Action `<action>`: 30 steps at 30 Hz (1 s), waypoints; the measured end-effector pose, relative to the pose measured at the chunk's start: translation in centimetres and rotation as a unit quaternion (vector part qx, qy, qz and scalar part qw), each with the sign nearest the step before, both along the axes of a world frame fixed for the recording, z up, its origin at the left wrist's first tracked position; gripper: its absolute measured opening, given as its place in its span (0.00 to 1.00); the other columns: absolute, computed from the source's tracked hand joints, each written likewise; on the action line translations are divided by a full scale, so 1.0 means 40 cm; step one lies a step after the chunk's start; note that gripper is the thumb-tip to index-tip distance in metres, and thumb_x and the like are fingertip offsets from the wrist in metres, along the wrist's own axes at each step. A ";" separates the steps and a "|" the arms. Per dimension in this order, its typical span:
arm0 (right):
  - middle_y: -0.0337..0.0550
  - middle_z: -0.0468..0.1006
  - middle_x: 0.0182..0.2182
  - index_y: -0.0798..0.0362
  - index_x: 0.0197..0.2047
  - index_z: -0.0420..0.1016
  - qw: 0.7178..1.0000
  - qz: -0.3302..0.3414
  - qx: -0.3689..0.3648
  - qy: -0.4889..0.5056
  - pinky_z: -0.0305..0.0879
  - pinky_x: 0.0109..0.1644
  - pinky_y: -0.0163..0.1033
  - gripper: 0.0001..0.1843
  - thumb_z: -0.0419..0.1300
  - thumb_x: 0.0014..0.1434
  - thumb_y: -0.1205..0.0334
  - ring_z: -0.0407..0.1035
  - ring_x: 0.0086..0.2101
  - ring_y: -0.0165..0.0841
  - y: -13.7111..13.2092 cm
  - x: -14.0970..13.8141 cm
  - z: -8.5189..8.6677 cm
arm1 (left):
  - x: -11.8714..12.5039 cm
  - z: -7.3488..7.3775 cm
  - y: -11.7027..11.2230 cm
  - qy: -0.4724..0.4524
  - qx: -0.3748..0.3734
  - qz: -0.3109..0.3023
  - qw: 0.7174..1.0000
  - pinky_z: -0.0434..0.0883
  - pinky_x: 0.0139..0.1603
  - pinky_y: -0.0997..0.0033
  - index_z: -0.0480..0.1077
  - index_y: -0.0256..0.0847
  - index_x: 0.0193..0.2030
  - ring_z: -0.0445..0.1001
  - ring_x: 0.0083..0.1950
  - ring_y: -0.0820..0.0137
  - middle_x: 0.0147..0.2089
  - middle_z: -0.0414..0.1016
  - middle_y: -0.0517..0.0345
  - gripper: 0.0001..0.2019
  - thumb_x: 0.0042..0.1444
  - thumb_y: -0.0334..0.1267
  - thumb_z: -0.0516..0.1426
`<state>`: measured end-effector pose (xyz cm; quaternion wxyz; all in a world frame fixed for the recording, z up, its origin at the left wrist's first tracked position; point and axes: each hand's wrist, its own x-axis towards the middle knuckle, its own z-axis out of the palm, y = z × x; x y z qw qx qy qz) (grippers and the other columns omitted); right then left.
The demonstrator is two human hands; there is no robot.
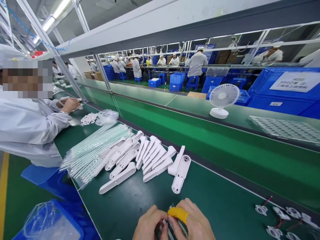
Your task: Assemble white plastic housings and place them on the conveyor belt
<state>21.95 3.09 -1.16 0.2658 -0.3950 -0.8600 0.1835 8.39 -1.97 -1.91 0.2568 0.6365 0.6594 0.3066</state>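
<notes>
Resting between the two hands, over the green table: one thin strip, pale, mostly hidden; presumably light, bendable, easily creased, best held by its edges. Left hand: curled, fingertips pinching strip. Right hand: likewise, yellow finger cover fitted; fingertips meeting, knuckles upward. Beyond: white plastic handles.

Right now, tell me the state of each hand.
Left hand: fingers curled in close to the right's; its grip cannot be told.
Right hand: fingers curled, yellow finger cover on one; its grip cannot be told.
</notes>
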 end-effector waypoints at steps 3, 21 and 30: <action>0.40 0.71 0.23 0.51 0.24 0.69 0.997 -0.028 -0.075 -0.016 0.62 0.28 0.34 0.11 0.49 0.53 0.70 0.68 0.28 0.33 0.011 -0.004 0.006 | 0.001 0.011 0.001 0.014 -0.039 -0.019 0.999 0.65 0.25 0.80 0.72 0.36 0.28 0.70 0.25 0.73 0.24 0.69 0.55 0.11 0.47 0.28 0.48; 0.37 0.71 0.16 0.49 0.22 0.72 0.956 -0.217 -0.168 0.102 0.62 0.21 0.31 0.20 0.53 0.47 0.41 0.64 0.17 0.31 0.135 0.149 0.065 | 0.070 0.061 0.156 0.220 -0.142 0.032 0.965 0.67 0.44 0.57 0.63 0.36 0.48 0.68 0.45 0.58 0.44 0.67 0.49 0.15 0.52 0.32 0.51; 0.39 0.69 0.15 0.51 0.16 0.67 0.978 -0.147 -0.037 -0.142 0.55 0.21 0.35 0.19 0.48 0.55 0.56 0.62 0.16 0.31 0.196 0.166 0.045 | -0.002 0.011 0.123 -0.007 -0.111 0.014 0.994 0.66 0.24 0.79 0.67 0.43 0.43 0.69 0.28 0.72 0.34 0.65 0.57 0.14 0.48 0.29 0.51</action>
